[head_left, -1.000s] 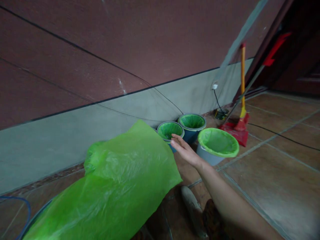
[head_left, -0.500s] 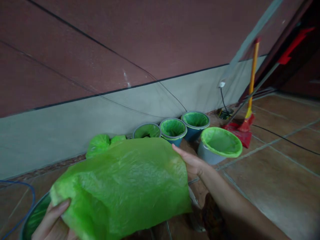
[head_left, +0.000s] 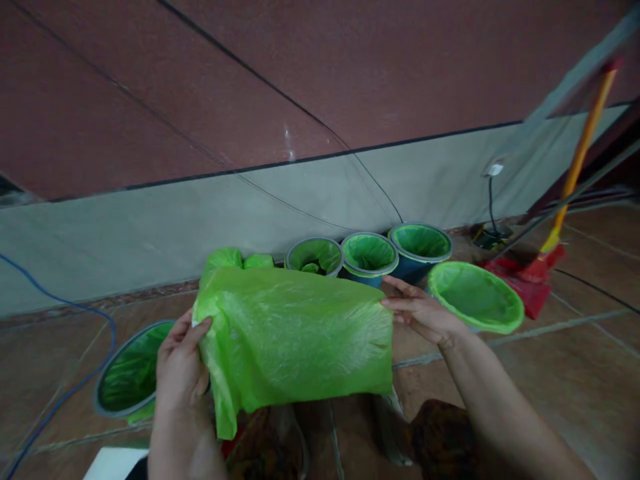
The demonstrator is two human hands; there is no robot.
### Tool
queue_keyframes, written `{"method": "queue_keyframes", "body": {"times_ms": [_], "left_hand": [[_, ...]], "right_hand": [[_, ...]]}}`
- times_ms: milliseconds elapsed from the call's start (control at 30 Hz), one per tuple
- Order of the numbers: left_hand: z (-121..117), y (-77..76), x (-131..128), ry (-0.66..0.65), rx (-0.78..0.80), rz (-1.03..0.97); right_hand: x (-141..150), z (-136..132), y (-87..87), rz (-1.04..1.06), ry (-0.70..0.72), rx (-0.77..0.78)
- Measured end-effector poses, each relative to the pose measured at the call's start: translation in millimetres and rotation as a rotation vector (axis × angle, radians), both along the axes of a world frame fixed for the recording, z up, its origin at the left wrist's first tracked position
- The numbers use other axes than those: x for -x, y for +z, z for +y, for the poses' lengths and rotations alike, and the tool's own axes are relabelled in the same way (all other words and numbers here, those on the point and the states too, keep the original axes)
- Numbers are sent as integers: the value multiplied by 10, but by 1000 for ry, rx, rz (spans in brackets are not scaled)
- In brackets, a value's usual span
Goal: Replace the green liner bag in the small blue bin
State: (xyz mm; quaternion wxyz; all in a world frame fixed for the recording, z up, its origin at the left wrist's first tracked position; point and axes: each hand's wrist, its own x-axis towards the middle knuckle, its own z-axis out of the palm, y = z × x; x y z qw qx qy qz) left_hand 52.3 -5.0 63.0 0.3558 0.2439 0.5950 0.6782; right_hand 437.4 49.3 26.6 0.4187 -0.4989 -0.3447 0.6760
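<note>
A green plastic bin bag (head_left: 300, 340) is stretched out flat in front of me, held between both hands. My left hand (head_left: 183, 363) pinches its left edge, thumb on the near side. At the upper right corner, my right hand (head_left: 420, 308) grips the bag between thumb and fingers, with some fingers extended past it. The bag's lower left corner droops in folds. Beyond it stand lined bins: one with something green inside (head_left: 314, 257), a second bin (head_left: 370, 253) and a third bin (head_left: 420, 241).
To the left stands another lined bin (head_left: 133, 370), near a blue cable (head_left: 107, 327). A pale bin with a green liner (head_left: 475, 297) is at right, before a red dustpan (head_left: 535, 293) and a yellow-handled broom (head_left: 583, 157). Green bundles (head_left: 225, 259) lie by the wall.
The bag has come level and farther from me, with my left hand raised into fuller view. My view has shifted left, showing more of the left bin and the blue cable.
</note>
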Motion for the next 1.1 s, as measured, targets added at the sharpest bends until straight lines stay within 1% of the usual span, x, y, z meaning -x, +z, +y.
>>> {"method": "queue_keyframes", "body": {"times_ms": [100,267,400,500,600,700,767,867,967,1100], "left_hand": [[68,-67,9,17,-21,-42],[92,-88,3,-1,-65,-24],[72,-77,10,-16,-82,-1],[50,-69,18,4,-105,30],[30,-84,35,-3,-71,87],[22,-125,55,-68,-41,141],[23,-144,56,-99,-46,142],[19,-126,28,-124,-53,91],[-9,-61,-17,-185,-57,68],[-56,-2,-54,-340,-13,190]], "right_hand": [[-63,51,-10,-48,-30,-95],[-213,102,-92,-188,-81,-201],[-254,90,-59,-124,-78,-208],[-244,84,-46,-139,-62,-272],[-249,122,-153,-329,-100,-371],[-282,179,-306,-626,-119,-467],[-302,199,-357,-820,-108,-512],[-304,188,-331,-1056,-116,-537],[-279,159,-266,-1212,-150,-564],[-257,138,-238,-1304,-179,-584]]}}
